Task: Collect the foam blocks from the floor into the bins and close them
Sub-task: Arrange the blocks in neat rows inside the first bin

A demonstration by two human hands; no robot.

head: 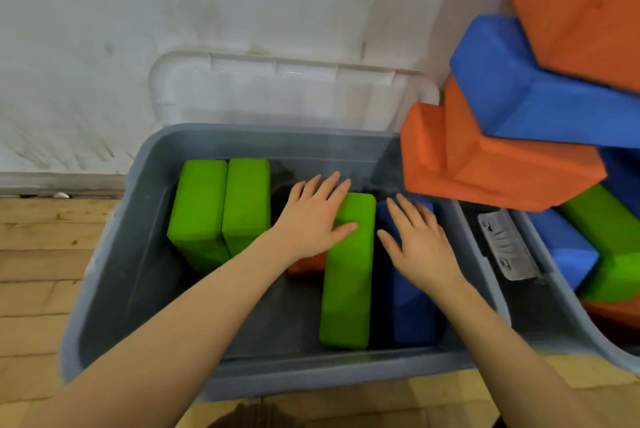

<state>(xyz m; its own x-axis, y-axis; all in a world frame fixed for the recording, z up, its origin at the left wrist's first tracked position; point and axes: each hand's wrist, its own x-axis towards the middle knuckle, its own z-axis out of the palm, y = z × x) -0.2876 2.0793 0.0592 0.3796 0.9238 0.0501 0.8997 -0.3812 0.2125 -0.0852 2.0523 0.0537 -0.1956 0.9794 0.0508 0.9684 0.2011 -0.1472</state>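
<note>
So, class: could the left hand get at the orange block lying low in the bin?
Probably not directly. The orange block lies under the left hand and wrist, wedged beside the standing green block, which likely needs shifting first.

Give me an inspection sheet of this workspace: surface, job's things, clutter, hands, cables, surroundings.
Surface: wooden plank floor, bare where visible.
Job's things: grey bin, lid off; inside, two green blocks upright side by side at left, one green block on edge, a blue block beside it, an orange block partly hidden. Second bin at right, heaped above its rim with orange, blue and green blocks.
Clutter: translucent lid leaning on the wall behind the grey bin.
Hands: left hand flat, fingers straight, on the green block on edge; right hand spread over the blue block.
Cables: nothing seen.
Surroundings: scuffed white wall, baseboard below.
</note>
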